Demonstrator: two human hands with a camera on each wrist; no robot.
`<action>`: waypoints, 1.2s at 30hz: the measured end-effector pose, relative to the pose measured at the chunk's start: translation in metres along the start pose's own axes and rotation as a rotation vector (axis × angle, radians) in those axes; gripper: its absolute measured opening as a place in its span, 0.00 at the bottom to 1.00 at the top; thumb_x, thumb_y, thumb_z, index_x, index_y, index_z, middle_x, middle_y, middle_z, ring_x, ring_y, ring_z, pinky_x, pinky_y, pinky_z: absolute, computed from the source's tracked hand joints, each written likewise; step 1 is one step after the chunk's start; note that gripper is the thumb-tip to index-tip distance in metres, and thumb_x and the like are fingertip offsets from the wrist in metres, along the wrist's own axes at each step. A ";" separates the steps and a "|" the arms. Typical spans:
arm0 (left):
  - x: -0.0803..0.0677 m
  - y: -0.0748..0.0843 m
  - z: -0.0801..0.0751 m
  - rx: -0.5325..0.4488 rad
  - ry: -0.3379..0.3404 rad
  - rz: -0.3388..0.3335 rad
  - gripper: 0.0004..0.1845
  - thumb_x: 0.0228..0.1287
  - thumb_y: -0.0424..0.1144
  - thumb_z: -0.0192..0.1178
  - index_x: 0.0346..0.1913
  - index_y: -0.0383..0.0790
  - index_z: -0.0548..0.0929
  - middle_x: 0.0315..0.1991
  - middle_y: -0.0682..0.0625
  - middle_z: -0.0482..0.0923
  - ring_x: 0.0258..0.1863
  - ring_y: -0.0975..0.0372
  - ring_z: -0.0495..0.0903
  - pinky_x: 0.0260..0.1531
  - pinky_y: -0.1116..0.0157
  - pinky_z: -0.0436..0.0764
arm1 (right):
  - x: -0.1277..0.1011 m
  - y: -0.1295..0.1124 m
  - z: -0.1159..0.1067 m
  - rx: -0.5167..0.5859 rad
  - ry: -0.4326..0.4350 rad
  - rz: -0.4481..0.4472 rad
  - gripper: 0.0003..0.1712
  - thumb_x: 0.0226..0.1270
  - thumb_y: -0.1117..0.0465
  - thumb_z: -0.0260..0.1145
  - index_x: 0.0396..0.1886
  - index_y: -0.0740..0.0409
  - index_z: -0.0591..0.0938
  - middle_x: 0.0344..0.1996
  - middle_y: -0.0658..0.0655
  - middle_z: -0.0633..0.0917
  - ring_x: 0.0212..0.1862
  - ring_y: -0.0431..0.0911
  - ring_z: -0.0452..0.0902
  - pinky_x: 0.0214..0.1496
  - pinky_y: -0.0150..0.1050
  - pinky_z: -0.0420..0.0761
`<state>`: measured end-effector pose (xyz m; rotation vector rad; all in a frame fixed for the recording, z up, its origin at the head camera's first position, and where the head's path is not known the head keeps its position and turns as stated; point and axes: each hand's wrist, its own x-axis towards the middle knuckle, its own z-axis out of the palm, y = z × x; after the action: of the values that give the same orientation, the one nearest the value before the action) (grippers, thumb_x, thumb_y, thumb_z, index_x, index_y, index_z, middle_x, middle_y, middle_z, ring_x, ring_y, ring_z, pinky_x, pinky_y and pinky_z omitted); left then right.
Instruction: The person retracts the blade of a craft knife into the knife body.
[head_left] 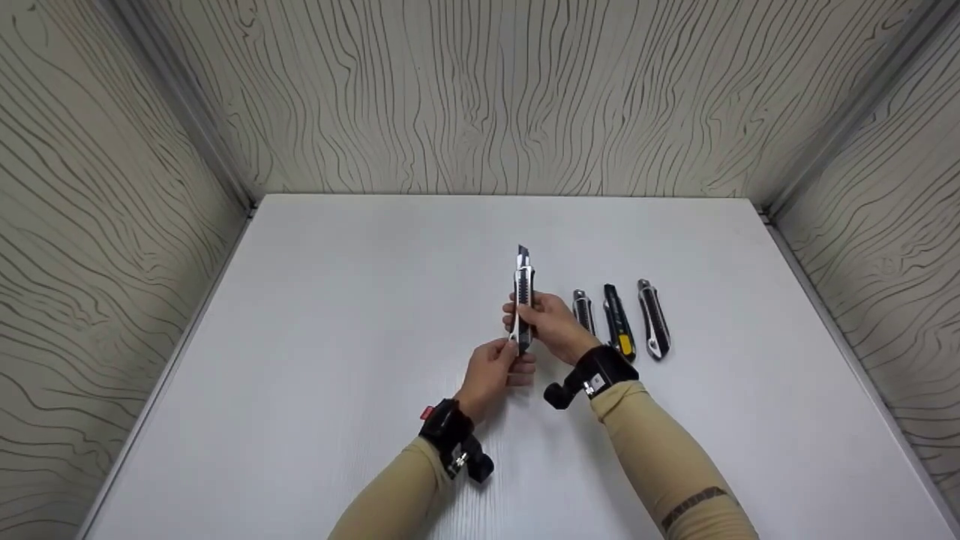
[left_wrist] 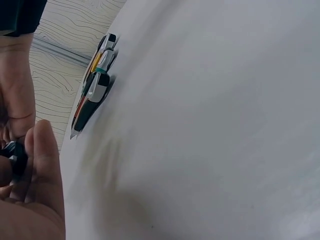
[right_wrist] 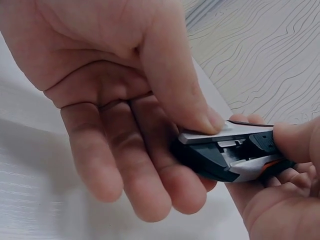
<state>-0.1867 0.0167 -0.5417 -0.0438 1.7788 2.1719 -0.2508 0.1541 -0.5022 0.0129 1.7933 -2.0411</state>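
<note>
A silver and black utility knife (head_left: pixel 524 282) stands upright between both hands in the head view, its dark blade (head_left: pixel 523 256) out at the top. My right hand (head_left: pixel 561 324) grips the middle of its handle, thumb on the front face. Lower down, my left hand (head_left: pixel 489 369) pinches the butt end between thumb and fingers. Close up in the right wrist view, the left thumb (right_wrist: pixel 182 95) presses on the silver edge of the knife (right_wrist: pixel 205 159), and the right hand (right_wrist: pixel 280 205) holds it farther along. The left wrist view shows only its dark end.
Right of the hands lie several things in a row on the white table (head_left: pixel 337 300): a silver and black knife (head_left: pixel 583 307) partly hidden by the right hand, a black knife with a yellow part (head_left: pixel 618 319), and another silver and black knife (head_left: pixel 655 321). Patterned walls (head_left: pixel 480 97) enclose the table.
</note>
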 end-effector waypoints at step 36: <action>-0.001 -0.004 -0.002 -0.038 -0.046 -0.004 0.22 0.78 0.41 0.45 0.59 0.24 0.73 0.51 0.30 0.81 0.41 0.58 0.87 0.42 0.61 0.87 | -0.002 -0.003 -0.003 -0.063 0.002 0.018 0.25 0.72 0.72 0.52 0.67 0.71 0.64 0.60 0.66 0.78 0.49 0.42 0.82 0.61 0.39 0.80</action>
<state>-0.1853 0.0149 -0.5463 -0.0059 1.7116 2.1857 -0.2510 0.1578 -0.4995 0.0126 1.8511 -1.9726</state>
